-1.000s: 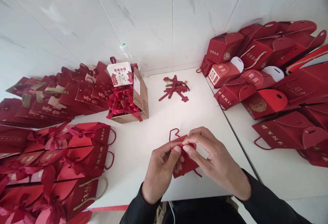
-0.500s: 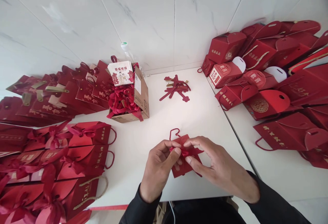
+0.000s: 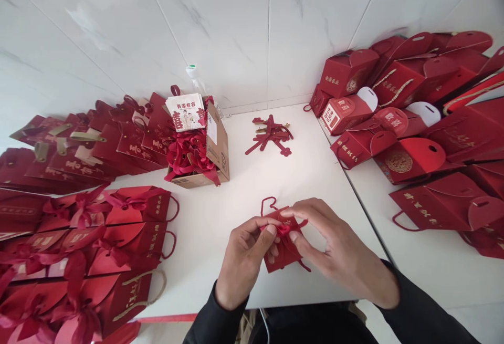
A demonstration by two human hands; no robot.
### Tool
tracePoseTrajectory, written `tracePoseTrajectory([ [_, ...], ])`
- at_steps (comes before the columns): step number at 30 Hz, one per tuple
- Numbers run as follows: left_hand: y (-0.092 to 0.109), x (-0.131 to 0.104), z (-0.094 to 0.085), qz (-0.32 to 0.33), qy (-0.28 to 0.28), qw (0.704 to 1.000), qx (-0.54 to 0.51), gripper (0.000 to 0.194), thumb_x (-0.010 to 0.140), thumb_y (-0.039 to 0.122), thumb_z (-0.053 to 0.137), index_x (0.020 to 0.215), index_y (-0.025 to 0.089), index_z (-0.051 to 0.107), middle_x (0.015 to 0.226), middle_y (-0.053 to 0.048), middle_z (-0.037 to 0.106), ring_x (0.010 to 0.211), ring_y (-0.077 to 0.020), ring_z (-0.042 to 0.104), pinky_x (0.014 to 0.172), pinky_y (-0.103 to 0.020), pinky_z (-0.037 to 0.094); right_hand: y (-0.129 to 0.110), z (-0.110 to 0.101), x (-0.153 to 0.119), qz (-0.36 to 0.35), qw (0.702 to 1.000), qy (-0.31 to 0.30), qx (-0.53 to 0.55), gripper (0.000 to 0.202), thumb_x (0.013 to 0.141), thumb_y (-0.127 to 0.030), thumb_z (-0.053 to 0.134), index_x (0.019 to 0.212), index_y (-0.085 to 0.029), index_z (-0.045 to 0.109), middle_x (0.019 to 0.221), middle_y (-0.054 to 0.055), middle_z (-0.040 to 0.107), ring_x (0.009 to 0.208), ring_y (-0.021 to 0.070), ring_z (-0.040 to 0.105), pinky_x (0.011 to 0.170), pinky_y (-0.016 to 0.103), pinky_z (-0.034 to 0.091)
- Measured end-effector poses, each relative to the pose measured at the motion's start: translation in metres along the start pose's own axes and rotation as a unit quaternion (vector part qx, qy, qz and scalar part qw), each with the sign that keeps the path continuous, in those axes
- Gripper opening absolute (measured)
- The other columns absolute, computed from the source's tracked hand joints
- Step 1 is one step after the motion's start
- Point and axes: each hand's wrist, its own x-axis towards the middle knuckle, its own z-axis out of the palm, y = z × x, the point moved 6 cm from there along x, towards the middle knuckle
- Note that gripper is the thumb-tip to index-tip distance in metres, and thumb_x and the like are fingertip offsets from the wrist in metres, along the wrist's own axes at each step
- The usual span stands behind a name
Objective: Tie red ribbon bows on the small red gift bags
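Observation:
A small red gift box [image 3: 289, 257] lies on the white table in front of me, turned at a slant. A red ribbon [image 3: 282, 231] is gathered into a bow on its top. My left hand [image 3: 252, 247] pinches the bow between thumb and fingertips from the left. On the right, the thumb and fingers of my right hand [image 3: 328, 239] are curled round the ribbon's other side, with a tail of it showing between them. A thin red cord handle [image 3: 269, 202] sticks out beyond the box's far edge. Part of the bow is hidden behind my fingers.
A cardboard box [image 3: 218, 147] full of red ribbons stands behind my left hand, with printed cards [image 3: 184, 112] on top. Red strips [image 3: 271, 134] lie in a pile ahead. Bow-tied boxes [image 3: 129, 247] fill the left; untied red boxes [image 3: 413, 160] crowd the right.
My right hand's fingers have shifted slightly on the ribbon. The ribbon's right side, spread out before, is now drawn in narrower, baring more of the box top. My left hand stays in place.

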Motion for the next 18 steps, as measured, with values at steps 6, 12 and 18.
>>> tracePoseTrajectory([
  [6,-0.006,0.0,0.001,-0.019,-0.004,1.0,-0.01,0.042,0.084,0.052,0.079,0.098,0.013,0.076,0.063,0.0,0.065,0.055,-0.0107,0.057,0.057,-0.023,0.048,-0.016,-0.001,-0.002,-0.075,0.996,0.041,-0.011,0.012,0.102,-0.017,0.059,0.106,-0.026,0.065,0.103,0.005,0.066,0.105,0.0225,0.065,0.09,0.04,0.059],
  [12,-0.006,-0.001,0.002,-0.015,-0.027,0.999,-0.044,0.038,0.09,0.049,0.076,0.105,0.014,0.074,0.07,-0.001,0.069,0.06,-0.0111,0.062,0.063,-0.025,0.05,-0.016,0.004,-0.004,-0.121,0.992,0.017,-0.018,0.019,0.101,-0.011,0.058,0.108,-0.027,0.064,0.122,0.008,0.063,0.116,0.0238,0.063,0.102,0.044,0.055],
  [18,-0.005,-0.002,0.004,-0.02,-0.031,0.996,-0.084,0.032,0.08,0.037,0.088,0.093,0.014,0.069,0.076,-0.001,0.071,0.066,-0.0082,0.059,0.063,-0.02,0.05,-0.001,0.012,-0.008,-0.042,0.998,-0.029,0.035,0.023,0.097,-0.008,0.057,0.108,-0.028,0.054,0.121,0.005,0.064,0.118,0.0221,0.064,0.098,0.041,0.057],
])
